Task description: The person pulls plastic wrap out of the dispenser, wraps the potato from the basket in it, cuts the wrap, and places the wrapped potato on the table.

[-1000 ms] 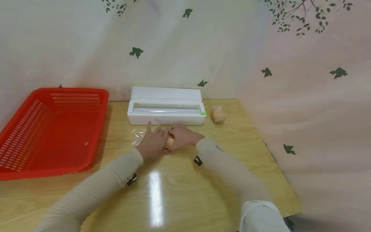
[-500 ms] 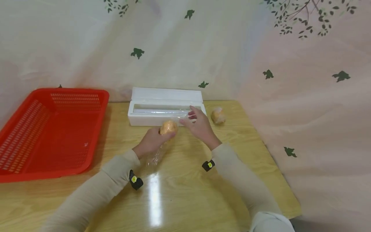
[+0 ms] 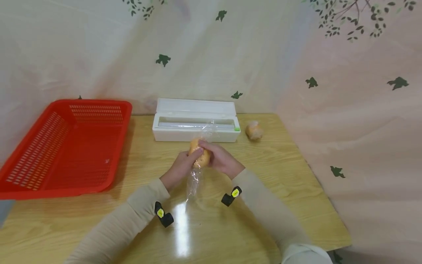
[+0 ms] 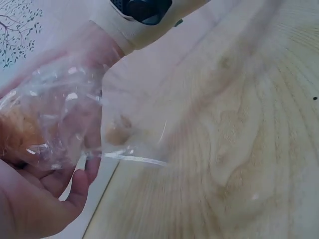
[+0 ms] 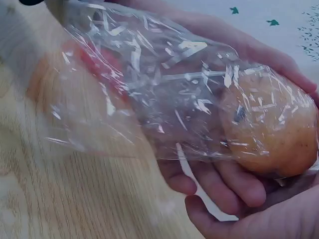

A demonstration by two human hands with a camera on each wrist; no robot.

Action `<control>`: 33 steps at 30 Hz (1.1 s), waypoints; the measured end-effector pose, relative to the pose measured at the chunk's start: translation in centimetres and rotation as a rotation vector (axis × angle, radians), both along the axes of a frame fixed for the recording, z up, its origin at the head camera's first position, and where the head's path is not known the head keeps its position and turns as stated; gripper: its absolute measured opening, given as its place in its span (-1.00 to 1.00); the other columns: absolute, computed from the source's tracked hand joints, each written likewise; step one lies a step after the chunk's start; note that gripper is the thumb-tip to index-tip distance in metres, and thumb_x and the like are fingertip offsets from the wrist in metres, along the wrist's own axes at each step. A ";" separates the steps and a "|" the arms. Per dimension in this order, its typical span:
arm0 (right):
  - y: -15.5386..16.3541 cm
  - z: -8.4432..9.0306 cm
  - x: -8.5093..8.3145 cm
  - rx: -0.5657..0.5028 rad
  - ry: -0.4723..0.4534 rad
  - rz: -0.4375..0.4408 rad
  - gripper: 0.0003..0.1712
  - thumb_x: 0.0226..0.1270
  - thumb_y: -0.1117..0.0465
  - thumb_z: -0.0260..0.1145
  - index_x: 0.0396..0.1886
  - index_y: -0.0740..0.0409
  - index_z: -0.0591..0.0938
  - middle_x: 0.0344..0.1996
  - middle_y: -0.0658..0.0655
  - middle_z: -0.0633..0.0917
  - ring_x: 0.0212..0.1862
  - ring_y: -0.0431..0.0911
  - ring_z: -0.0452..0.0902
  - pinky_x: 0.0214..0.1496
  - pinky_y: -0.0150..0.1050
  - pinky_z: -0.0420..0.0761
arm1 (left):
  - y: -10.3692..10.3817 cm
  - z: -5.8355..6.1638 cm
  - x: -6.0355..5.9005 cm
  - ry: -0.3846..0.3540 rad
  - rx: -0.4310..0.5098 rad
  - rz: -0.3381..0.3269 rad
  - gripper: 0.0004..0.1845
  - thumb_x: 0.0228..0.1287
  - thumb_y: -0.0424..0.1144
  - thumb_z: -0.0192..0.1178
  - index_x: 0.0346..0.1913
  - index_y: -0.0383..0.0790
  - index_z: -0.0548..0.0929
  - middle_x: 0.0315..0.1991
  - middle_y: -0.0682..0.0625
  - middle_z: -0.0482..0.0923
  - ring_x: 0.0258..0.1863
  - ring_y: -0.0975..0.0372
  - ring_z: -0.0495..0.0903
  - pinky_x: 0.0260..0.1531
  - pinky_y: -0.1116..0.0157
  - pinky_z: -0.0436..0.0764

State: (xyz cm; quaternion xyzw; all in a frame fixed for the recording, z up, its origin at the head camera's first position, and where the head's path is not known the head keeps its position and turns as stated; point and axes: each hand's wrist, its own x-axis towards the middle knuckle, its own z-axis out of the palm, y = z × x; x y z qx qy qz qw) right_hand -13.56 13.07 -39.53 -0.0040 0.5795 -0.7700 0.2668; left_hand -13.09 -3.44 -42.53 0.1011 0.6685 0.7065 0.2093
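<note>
A roundish orange-brown fruit [image 3: 200, 158], its exact kind unclear, is wrapped in clear plastic film and held just above the table, in front of the white box. My left hand [image 3: 179, 168] grips it from the left, thumb across its near side. From the right, my right hand [image 3: 225, 161] holds it too, with the thumb on top. Loose clear film [image 3: 193, 181] hangs below the fruit, and more film sticks up beyond it. In the right wrist view, the film [image 5: 164, 84] stretches out from the speckled fruit [image 5: 271, 127] as a crumpled, see-through sleeve.
Behind the hands stands a white film box [image 3: 194, 136] with its lid up and a roll [image 3: 184, 125] inside. Another wrapped orange-brown fruit [image 3: 254, 131] lies right of it. A red plastic basket [image 3: 115, 161] is at left on the wooden table [image 3: 263, 183]. A patterned curtain hangs behind.
Both hands have lifted the fruit from the table and turned it, so film now trails toward me. My right hand let go near the box, then came back onto the fruit.
</note>
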 end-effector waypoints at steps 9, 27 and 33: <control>-1.9 -0.7 1.0 0.128 0.138 0.047 -0.56 0.47 0.18 0.09 0.14 0.42 0.58 0.05 0.22 0.71 0.02 0.00 0.66 0.02 -0.21 0.66 | -2.0 -1.4 2.7 -0.072 0.054 -0.135 -0.37 0.51 0.15 0.03 0.17 -0.43 0.57 -0.13 -0.18 0.73 -0.17 0.11 0.71 -0.08 0.27 0.63; -0.7 1.7 1.4 0.742 1.254 0.229 -0.36 0.70 -0.03 -0.30 0.42 0.28 0.41 0.57 0.11 0.17 0.54 -0.01 0.12 0.51 -0.04 0.20 | -3.8 2.5 2.9 -0.282 0.325 -0.175 -0.49 0.47 0.11 0.15 0.02 -0.35 0.67 -0.24 -0.10 0.75 -0.24 0.10 0.75 -0.28 0.37 0.66; -0.7 2.0 1.6 0.962 1.604 0.283 -0.14 0.62 -0.24 -0.46 0.44 0.29 0.38 0.55 0.17 0.23 0.50 0.05 0.19 0.50 -0.04 0.21 | -5.4 2.4 3.0 -0.299 0.387 -0.241 -0.25 0.41 0.26 0.08 0.26 -0.41 0.49 -0.16 -0.10 0.73 -0.23 0.14 0.75 -0.22 0.38 0.65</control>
